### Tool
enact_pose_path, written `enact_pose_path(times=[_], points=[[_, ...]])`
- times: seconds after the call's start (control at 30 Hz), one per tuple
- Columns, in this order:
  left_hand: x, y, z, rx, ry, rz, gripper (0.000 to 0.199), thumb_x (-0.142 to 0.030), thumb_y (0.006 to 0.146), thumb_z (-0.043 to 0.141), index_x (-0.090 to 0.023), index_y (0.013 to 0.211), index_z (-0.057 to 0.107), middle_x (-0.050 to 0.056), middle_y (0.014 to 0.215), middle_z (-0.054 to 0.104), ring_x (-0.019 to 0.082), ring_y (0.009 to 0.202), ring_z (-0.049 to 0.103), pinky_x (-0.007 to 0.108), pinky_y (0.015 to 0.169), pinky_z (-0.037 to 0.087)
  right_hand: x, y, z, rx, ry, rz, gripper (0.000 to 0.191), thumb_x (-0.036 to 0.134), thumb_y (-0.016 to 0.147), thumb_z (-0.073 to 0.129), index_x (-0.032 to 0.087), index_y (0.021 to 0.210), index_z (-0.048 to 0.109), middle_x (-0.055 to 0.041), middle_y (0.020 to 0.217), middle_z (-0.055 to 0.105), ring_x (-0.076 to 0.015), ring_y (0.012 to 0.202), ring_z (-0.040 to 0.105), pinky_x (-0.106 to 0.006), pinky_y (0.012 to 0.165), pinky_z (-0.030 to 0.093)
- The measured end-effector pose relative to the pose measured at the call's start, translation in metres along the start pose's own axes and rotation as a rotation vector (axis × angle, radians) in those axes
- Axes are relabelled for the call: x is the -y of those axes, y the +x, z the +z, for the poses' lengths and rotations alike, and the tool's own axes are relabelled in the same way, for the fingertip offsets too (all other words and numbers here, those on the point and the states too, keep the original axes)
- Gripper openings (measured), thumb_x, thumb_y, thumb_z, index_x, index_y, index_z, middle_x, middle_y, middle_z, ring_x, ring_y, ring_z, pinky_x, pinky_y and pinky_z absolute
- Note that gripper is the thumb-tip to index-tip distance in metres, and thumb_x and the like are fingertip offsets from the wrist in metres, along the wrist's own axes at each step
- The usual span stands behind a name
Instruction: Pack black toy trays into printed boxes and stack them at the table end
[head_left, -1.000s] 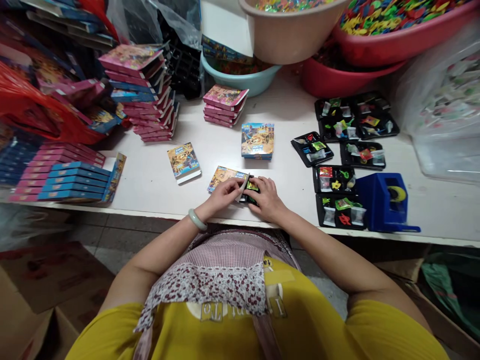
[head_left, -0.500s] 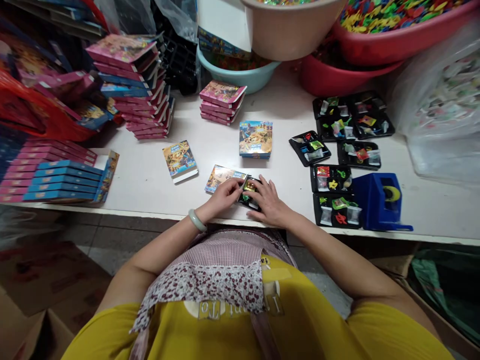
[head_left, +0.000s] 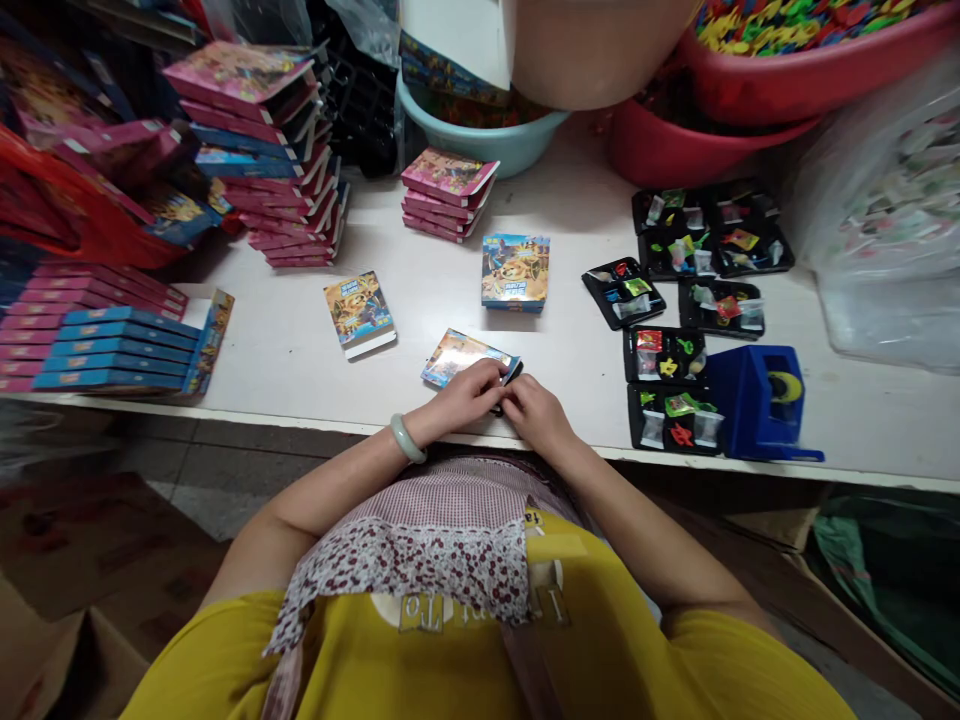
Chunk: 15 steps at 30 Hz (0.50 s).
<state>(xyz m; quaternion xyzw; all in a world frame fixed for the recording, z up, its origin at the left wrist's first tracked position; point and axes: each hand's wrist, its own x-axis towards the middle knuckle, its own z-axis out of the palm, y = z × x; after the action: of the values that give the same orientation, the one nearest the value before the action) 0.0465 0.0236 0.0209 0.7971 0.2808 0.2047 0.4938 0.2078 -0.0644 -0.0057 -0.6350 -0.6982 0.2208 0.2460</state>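
Observation:
A small printed card box (head_left: 465, 356) lies at the near edge of the white table (head_left: 300, 350). A black toy tray (head_left: 516, 372) is almost fully inside it; only a dark corner shows. My left hand (head_left: 466, 397), with a pale green bangle on the wrist, grips the box's near end. My right hand (head_left: 538, 412) pinches the box's open end beside it. Both hands meet over the box.
Loose boxes (head_left: 360, 312) (head_left: 515, 271) lie farther back, with stacks of boxes (head_left: 262, 170) at left. Filled black trays (head_left: 667, 355) and a blue tape dispenser (head_left: 765, 402) are at right. Basins (head_left: 480, 130) of coloured toys stand behind.
The black tray, seen half out between my hands earlier, has slid into the box. Both hands have drawn together over the box's open end.

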Motion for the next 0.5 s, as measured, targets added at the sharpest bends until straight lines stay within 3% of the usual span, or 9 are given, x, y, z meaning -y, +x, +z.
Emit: enact_pose_path(times=[0.1,0.2,0.33,0.43,0.5], points=[[-0.020,-0.002,-0.018,-0.035,-0.097,-0.039,0.021,-0.031,0.087,0.053,-0.019,0.070,0.050,0.007,0.096,0.068,0.016,0.084,0.061,0.034,0.078,0.050,0.000,0.000,-0.027,-0.099,0.097,-0.099,0.029,0.035,0.094,0.051,0.025,0.120,0.060,-0.0109,0.120,0.060,-0.0270,0.114,0.056,-0.046,0.096,0.050],[-0.034,-0.002,-0.037,-0.091,-0.272,-0.125,0.022,-0.037,0.086,0.060,-0.018,0.075,0.054,0.003,0.086,0.067,0.014,0.076,0.059,0.029,0.071,0.049,0.004,0.004,-0.054,-0.085,0.101,-0.208,0.042,0.039,0.092,0.055,0.032,0.133,0.051,-0.0098,0.140,0.045,-0.0298,0.131,0.045,-0.052,0.106,0.044],[-0.026,-0.012,-0.042,-0.240,-0.454,-0.177,0.033,-0.050,0.089,0.056,-0.018,0.079,0.055,0.005,0.089,0.067,0.015,0.081,0.061,0.031,0.076,0.052,0.015,0.017,-0.061,-0.197,0.185,-0.122,0.029,0.033,0.097,0.045,0.029,0.123,0.057,-0.0088,0.120,0.055,-0.0227,0.105,0.060,-0.041,0.089,0.055],[-0.010,-0.029,-0.033,-0.221,-0.490,-0.122,0.043,-0.059,0.083,0.063,-0.020,0.097,0.056,0.009,0.104,0.066,0.020,0.097,0.063,0.036,0.087,0.054,0.019,0.023,-0.055,-0.247,0.214,-0.115,0.024,0.033,0.098,0.043,0.025,0.113,0.060,-0.0085,0.108,0.061,-0.0203,0.092,0.062,-0.036,0.081,0.056],[0.000,-0.040,-0.025,-0.223,-0.441,-0.099,0.050,-0.056,0.078,0.071,-0.021,0.109,0.053,0.009,0.109,0.064,0.021,0.101,0.063,0.036,0.088,0.055,0.018,0.022,-0.054,-0.238,0.210,-0.105,0.025,0.034,0.099,0.041,0.024,0.109,0.061,-0.0081,0.102,0.065,-0.0209,0.089,0.063,-0.036,0.081,0.056]])
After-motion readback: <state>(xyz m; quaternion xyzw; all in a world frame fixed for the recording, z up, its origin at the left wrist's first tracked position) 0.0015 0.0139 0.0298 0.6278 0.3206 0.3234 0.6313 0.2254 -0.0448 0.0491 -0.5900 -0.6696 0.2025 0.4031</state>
